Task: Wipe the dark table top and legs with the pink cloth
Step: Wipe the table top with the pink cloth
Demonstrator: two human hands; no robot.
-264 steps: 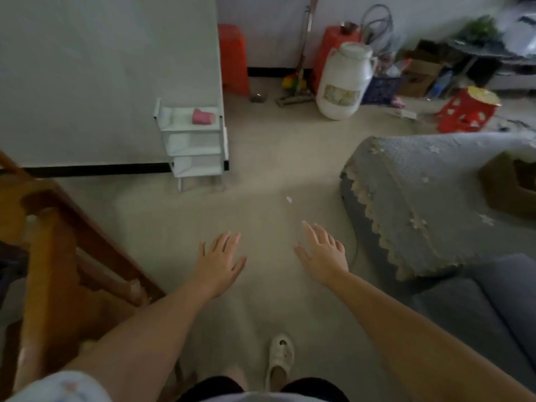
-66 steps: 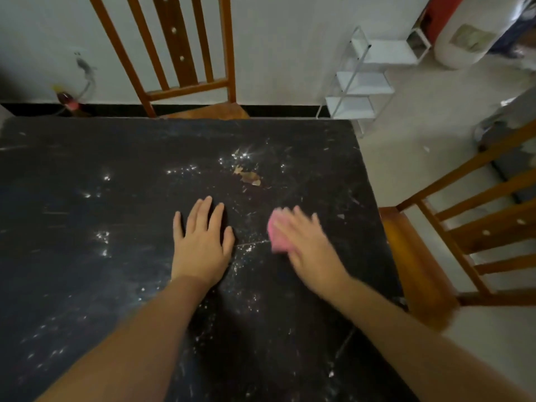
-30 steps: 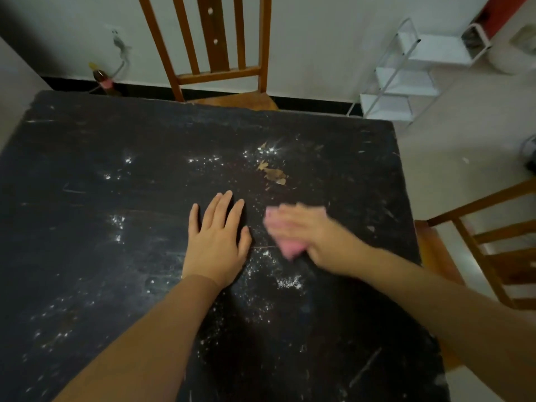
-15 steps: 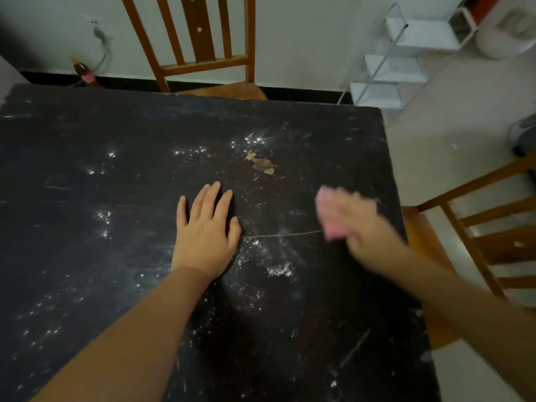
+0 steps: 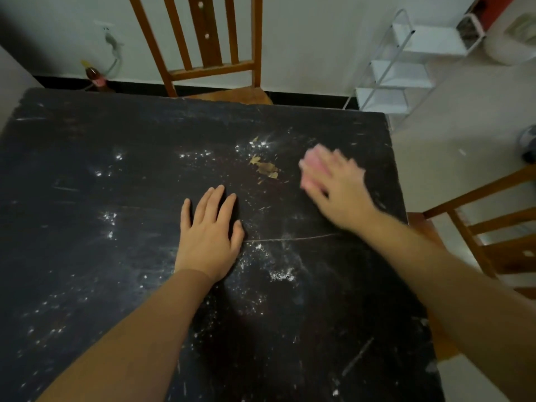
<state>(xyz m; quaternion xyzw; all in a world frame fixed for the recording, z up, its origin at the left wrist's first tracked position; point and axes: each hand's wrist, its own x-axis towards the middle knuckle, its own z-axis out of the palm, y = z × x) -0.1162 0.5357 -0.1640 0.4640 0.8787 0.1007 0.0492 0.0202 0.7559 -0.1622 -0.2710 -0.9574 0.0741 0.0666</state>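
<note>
My left hand [image 5: 207,237] lies flat with straight fingers on the dark tabletop [image 5: 87,227], bracing me, while further right my right hand [image 5: 338,188] presses the pink cloth [image 5: 311,165] down beside the tan flaky patch [image 5: 265,168], though blur hides whether its fingers curl round the cloth. The cloth looks soft, light and limp, so I judge it is best bunched under the palm. The wooden chairs at the far edge [image 5: 208,53] and the right side [image 5: 493,227] would likely crowd my reach to the legs.
</note>
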